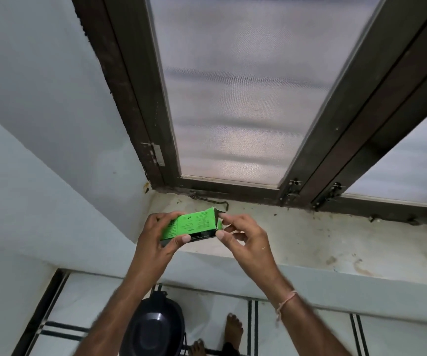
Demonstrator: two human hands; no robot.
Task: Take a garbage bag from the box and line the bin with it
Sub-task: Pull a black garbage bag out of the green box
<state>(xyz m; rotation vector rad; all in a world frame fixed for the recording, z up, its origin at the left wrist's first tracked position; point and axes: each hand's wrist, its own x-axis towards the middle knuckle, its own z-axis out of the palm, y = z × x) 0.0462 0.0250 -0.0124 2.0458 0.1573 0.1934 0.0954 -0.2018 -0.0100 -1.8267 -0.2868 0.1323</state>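
A bright green garbage bag box (194, 224) with black print is held in the air above a window sill. My left hand (156, 237) grips its left end, thumb on the front face. My right hand (243, 240) is at the box's right end, where the torn flap stands open, with fingertips pinching at the opening. No bag shows outside the box. A black bin (153, 327) with a closed lid stands on the floor below, partly hidden by my left forearm.
A stained white window sill (310, 237) lies just behind the box. Above it is a dark-framed window (233, 86) with mesh panes and latches. White walls close in on the left. Bare feet (233, 327) stand on the tiled floor beside the bin.
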